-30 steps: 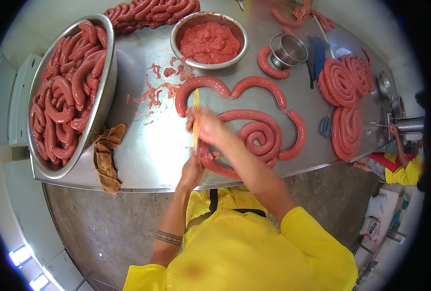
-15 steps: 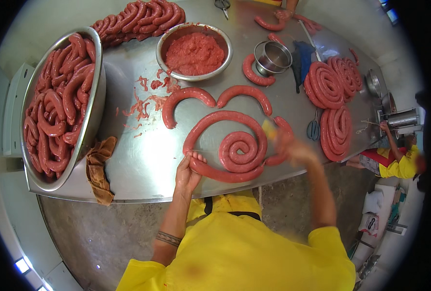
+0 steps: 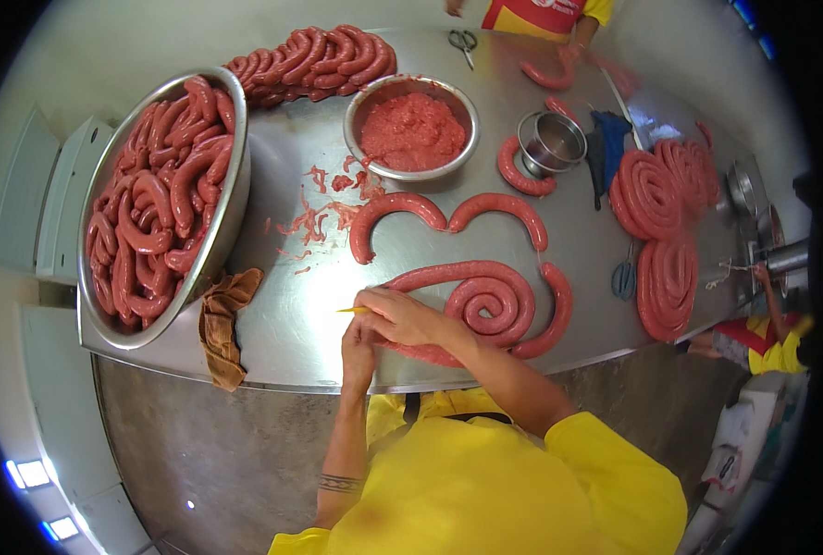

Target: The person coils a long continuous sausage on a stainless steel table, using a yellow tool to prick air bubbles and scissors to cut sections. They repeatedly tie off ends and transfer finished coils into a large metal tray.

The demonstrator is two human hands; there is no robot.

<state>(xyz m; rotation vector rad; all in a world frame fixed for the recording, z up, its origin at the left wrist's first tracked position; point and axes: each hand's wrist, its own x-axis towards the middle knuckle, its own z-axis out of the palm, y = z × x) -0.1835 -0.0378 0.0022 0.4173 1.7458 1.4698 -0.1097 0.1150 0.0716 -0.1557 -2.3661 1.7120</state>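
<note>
A long raw sausage coil point(image 3: 485, 305) lies on the metal table in front of me. At its left bend my left hand point(image 3: 358, 359) is closed round the casing, its fingertips partly covered. Above it, touching it, my right hand point(image 3: 400, 316) is closed, with a thin yellow tool point(image 3: 346, 310) poking out on the left; its kind cannot be made out. Linked to one another, a curved sausage point(image 3: 374, 218), a second curved sausage point(image 3: 499, 211) and a third curved sausage point(image 3: 559, 310) arc around the coil's far and right sides.
A big metal tub of sausages point(image 3: 237, 199) stands left, beside a brown cloth point(image 3: 222, 338). Behind are a sausage pile point(image 3: 323, 60), a bowl of ground meat point(image 3: 471, 139), scissors point(image 3: 464, 44) and a small metal pot point(image 3: 553, 143). Sausage spirals point(image 3: 652, 194) and blue-handled scissors point(image 3: 624, 280) lie right. Co-workers stand beyond.
My right hand has swung left from the coil's right side to meet my left hand, carrying the yellow tool. The left hand stays at the coil's left bend. The view has shifted.
</note>
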